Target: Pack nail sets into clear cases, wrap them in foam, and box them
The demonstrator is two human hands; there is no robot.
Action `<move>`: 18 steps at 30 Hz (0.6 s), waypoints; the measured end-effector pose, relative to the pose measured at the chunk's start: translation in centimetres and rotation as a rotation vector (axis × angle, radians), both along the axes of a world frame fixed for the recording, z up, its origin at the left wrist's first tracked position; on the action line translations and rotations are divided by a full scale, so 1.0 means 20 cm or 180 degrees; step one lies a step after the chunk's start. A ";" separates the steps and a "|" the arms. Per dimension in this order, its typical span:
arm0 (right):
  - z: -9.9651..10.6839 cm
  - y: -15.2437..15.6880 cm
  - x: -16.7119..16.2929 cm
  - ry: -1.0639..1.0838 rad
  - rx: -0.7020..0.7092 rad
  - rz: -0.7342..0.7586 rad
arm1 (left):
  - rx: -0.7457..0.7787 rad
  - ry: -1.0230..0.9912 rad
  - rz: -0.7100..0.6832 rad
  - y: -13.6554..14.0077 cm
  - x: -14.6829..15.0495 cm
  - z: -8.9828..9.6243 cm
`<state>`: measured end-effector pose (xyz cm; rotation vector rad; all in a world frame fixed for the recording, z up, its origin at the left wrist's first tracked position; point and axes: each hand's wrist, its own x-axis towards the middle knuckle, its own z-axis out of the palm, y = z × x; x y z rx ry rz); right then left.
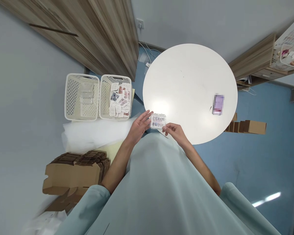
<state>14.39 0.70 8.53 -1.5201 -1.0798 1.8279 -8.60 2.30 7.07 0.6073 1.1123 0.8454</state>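
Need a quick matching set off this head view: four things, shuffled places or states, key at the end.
Things
1. Small clear case
2. Pixelated purple item
3. Pile of small packs
4. Stack of brown cardboard

Places or states
A. Inside the white basket nearer the table
B. At the lower left, beside the left forearm
C. Held at a corner by the right hand, with the left hand at its other side
D. On the round white table, away from both hands

Pairs: 1-C, 2-D, 3-A, 4-B
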 end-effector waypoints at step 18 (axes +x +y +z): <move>-0.30 0.06 -0.03 -0.0339 -0.0071 0.0137 | -0.0195 0.1017 -0.0107 -0.04 -0.02 -0.26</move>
